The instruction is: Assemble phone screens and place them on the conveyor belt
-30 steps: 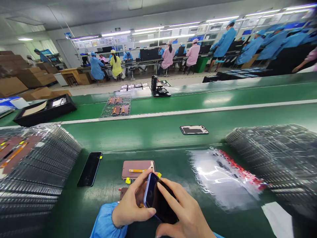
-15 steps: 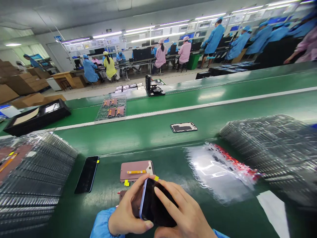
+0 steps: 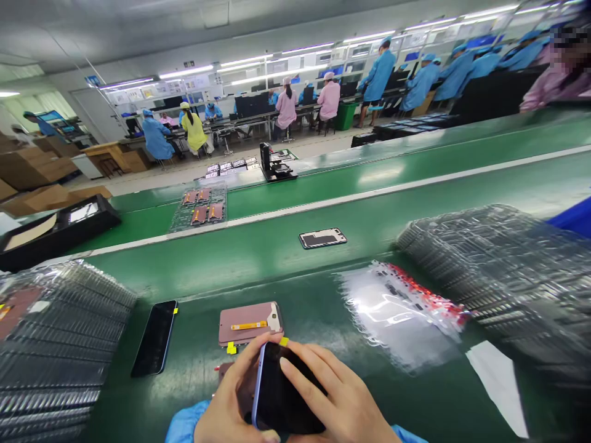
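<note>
A dark-screened phone [image 3: 290, 394] with a pale blue-purple frame and a yellow tab at its top edge is held between both hands, tilted. My left hand [image 3: 226, 400] wraps round its left side, fingers behind the upper edge. My right hand [image 3: 344, 394] grips the right side, with the index finger laid along the screen. Just beyond the hands lies a brownish-pink phone screen panel [image 3: 249, 314] with an orange flex cable and a yellow tab. Another panel is mostly hidden behind my left hand. To the left rests a second phone [image 3: 154, 338], black screen up.
Stacked clear plastic trays stand at left [image 3: 60, 351] and right [image 3: 489, 264]. A pile of clear films [image 3: 392, 314] with red edges and a white paper [image 3: 498, 384] lie right. Farther off is a phone frame [image 3: 322, 237] on the green belt [image 3: 258, 252]. Co-workers sit beyond.
The view has shifted slightly, moving the scene leftward in the picture. Both hands still hold the phone, its screen now turned a little more toward me.
</note>
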`<state>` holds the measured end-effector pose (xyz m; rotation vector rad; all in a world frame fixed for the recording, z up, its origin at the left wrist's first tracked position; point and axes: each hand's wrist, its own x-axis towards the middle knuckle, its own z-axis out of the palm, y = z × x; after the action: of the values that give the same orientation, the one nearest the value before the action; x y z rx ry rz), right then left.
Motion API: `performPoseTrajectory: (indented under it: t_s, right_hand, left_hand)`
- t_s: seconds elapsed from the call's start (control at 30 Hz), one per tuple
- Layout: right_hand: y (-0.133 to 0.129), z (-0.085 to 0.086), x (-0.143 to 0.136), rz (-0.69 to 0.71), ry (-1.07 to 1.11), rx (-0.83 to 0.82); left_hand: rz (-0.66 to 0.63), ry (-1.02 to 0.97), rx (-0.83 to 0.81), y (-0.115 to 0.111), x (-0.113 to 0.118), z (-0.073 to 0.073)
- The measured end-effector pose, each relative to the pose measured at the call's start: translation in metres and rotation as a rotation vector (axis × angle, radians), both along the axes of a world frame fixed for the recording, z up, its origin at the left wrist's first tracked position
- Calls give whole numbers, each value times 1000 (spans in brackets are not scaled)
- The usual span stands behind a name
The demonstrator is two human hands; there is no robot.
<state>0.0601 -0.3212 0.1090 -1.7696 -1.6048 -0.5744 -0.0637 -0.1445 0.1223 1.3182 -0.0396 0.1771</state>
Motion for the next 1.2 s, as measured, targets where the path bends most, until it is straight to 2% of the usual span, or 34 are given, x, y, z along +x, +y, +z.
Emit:
performPoseTrajectory:
  t_s: [0.3,0.63,0.83,0.9,1.0,1.13,1.2]
  right_hand:
    - [0,2,0,-2,15,-38]
    - [4,23,-4,-86,13,-134]
    - [7,17,-11,-123,87,-170]
    - [8,13,-11,-115,187,-163]
    - [8,8,-6,-1,460,-126]
    - [7,0,3,70,1022,-127]
    - [8,-4,3,176,1333,-191]
  left_hand:
    - [-8,29,-38,0,2,-1]
    - [86,-7,-117,-3,8,-16]
    - [98,19,-233,-7,12,-19]
    - [95,68,-344,-8,17,-16]
    - [160,182,-580,-6,29,-6]
    - [196,347,-795,4,44,13]
    - [219,333,-838,10,47,19]
